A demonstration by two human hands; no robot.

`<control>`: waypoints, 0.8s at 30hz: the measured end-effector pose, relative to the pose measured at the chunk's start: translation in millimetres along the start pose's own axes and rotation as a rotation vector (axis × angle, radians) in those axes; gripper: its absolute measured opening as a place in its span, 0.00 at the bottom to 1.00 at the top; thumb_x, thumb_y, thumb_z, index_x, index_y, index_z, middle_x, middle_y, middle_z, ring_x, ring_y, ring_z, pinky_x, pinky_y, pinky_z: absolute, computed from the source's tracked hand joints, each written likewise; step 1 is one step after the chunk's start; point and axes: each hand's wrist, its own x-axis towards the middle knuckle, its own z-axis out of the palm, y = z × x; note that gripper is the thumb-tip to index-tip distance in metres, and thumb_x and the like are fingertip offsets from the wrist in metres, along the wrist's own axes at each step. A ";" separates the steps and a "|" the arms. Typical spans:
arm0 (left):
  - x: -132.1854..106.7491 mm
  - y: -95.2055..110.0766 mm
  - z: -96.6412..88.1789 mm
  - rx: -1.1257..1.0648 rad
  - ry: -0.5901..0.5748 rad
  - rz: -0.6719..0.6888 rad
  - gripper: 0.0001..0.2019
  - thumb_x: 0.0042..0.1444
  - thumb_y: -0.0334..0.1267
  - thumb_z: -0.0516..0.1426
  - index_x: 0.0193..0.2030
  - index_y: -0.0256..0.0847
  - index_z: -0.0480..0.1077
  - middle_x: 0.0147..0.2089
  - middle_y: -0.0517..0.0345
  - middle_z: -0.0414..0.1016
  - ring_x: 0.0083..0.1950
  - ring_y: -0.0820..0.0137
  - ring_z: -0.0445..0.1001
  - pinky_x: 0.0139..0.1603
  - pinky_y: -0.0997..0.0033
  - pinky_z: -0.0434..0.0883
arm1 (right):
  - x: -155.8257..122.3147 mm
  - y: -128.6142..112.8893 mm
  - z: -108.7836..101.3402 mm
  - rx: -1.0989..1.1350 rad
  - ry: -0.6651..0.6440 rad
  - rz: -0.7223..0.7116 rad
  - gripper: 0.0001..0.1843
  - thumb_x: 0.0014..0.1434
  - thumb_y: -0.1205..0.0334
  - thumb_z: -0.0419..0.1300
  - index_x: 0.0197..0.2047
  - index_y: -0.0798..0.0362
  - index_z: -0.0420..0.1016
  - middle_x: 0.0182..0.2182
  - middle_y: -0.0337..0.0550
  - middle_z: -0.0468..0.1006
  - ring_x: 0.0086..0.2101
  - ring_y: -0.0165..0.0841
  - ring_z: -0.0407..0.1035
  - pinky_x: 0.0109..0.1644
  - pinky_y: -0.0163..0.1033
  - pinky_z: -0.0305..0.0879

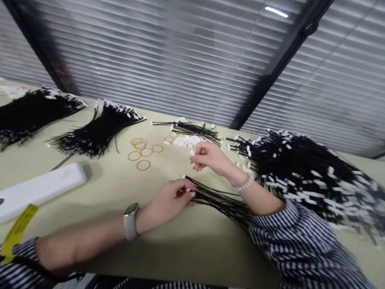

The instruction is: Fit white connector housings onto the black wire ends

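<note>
My left hand (pixel 170 200) is closed around the end of a thin bundle of black cords (pixel 221 200) lying on the table, near their white tips. My right hand (pixel 209 157) hovers just above and behind it, fingers pinched on a small white clip that I can barely make out. A little pile of white clips (pixel 187 140) lies just beyond my right hand. A watch sits on my left wrist, a beaded bracelet on my right.
A large heap of black cords with white tags (pixel 303 172) fills the right. Two more bundles (pixel 96 130) (pixel 28 112) lie at the left. Several rubber bands (pixel 143 154) sit mid-table. A white flat case (pixel 39 188) lies at the near left, window blinds behind.
</note>
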 end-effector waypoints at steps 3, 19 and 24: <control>-1.9 -6.3 4.5 -0.183 -0.056 -0.114 0.08 0.56 0.38 0.51 0.37 0.36 0.67 0.31 0.59 0.71 0.32 0.72 0.73 0.35 0.70 0.71 | -35.6 6.1 -1.0 0.138 -0.024 -0.001 0.18 0.51 0.60 0.62 0.43 0.51 0.60 0.20 0.30 0.70 0.23 0.27 0.70 0.27 0.33 0.69; -14.4 -7.8 7.6 -0.126 -0.055 -0.240 0.06 0.52 0.37 0.54 0.36 0.37 0.67 0.30 0.61 0.72 0.31 0.73 0.73 0.32 0.75 0.70 | -63.3 26.2 43.2 0.339 0.014 -0.029 0.12 0.44 0.63 0.66 0.34 0.57 0.73 0.26 0.38 0.72 0.26 0.24 0.66 0.30 0.31 0.63; -13.1 -7.1 6.7 -0.084 -0.042 -0.281 0.07 0.52 0.37 0.54 0.35 0.36 0.68 0.30 0.59 0.73 0.30 0.72 0.73 0.32 0.75 0.69 | -62.3 30.1 45.0 0.382 0.006 0.063 0.09 0.42 0.62 0.68 0.28 0.58 0.77 0.28 0.43 0.79 0.28 0.27 0.71 0.34 0.32 0.67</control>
